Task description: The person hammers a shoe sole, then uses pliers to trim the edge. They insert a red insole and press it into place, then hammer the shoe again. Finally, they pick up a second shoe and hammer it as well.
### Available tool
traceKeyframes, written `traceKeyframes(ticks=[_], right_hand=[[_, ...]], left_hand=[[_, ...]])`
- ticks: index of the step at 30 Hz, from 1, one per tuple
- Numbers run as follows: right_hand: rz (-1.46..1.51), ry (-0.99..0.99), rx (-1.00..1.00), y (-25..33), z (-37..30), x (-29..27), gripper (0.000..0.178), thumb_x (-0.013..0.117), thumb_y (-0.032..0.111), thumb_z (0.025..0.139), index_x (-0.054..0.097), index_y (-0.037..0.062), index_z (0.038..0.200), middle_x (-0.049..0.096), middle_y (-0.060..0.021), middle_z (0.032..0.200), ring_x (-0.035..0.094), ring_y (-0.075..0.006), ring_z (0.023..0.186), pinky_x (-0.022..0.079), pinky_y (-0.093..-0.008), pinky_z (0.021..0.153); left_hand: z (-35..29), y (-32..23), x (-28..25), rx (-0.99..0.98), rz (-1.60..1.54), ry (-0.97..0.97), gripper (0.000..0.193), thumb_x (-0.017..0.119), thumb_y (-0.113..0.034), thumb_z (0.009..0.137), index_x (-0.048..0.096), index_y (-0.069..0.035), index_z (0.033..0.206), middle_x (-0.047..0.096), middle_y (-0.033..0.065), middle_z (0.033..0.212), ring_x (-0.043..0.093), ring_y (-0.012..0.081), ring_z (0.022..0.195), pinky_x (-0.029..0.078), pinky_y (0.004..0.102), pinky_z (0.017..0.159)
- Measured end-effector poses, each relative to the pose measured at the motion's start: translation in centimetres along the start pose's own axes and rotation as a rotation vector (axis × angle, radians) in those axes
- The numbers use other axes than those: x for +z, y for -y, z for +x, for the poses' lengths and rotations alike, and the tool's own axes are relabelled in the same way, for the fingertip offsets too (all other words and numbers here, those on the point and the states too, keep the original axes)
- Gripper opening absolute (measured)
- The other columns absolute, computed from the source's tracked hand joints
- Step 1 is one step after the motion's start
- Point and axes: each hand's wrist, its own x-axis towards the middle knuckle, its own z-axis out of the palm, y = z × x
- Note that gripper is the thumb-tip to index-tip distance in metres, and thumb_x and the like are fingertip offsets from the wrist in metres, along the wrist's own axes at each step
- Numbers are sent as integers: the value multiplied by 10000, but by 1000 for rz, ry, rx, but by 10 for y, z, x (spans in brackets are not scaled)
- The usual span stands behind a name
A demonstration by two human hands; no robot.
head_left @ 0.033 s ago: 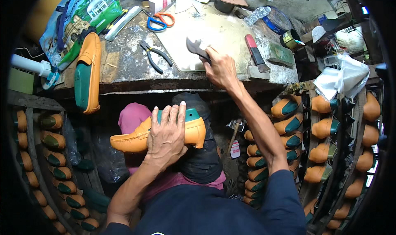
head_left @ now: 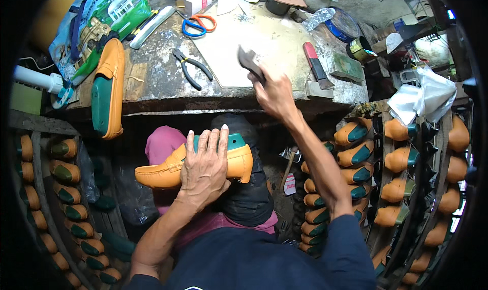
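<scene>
On my lap lies an orange moccasin shoe, its toe to the left, with a green shoe last inside it. My left hand is wrapped over the shoe's middle, fingers across the opening and palm on its near side. Above the workbench's front edge, my right hand grips a dark metal tool with a curved, hooked head. Its handle is hidden in my fist, so its exact kind is unclear. A second orange moccasin shoe with a green last rests at the bench's left front edge, overhanging it.
On the workbench lie black-handled pliers, scissors, a pale board and a red-and-black knife-like tool. A patterned bag stands back left. Racks of orange shoes on lasts flank me, including one shoe at right.
My right hand has shifted slightly right and toward me with the dark metal tool, whose head has swung right. My left hand and the shoe stay almost still.
</scene>
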Motion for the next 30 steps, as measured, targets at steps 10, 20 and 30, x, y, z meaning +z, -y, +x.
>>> traceKeyframes(ticks=[10, 20, 30], right_hand=[[1017, -71, 561, 78, -194, -3, 129, 751, 129, 1125, 700, 13, 1097, 628, 29, 883, 581, -78, 795, 489, -266, 739], [839, -75, 425, 59, -199, -16, 132, 771, 121, 1105, 709, 11, 1067, 678, 12, 889, 611, -81, 800, 506, -277, 738], [800, -89, 455, 67, -193, -13, 132, 781, 112, 1099, 720, -5, 1089, 726, -25, 892, 652, -80, 809, 530, -276, 746]], left_hand=[[6, -16, 13, 89, 93, -31, 1078, 926, -296, 665, 524, 65, 1598, 602, 225, 1489, 552, 403, 1432, 373, 661, 1274], [19, -26, 20, 151, 79, -53, 957, 847, -259, 728, 545, 89, 1567, 614, 243, 1462, 577, 422, 1396, 396, 659, 1241], [18, -23, 24, 97, 89, -11, 1202, 976, -341, 596, 494, 55, 1623, 581, 220, 1530, 543, 409, 1439, 364, 629, 1274]])
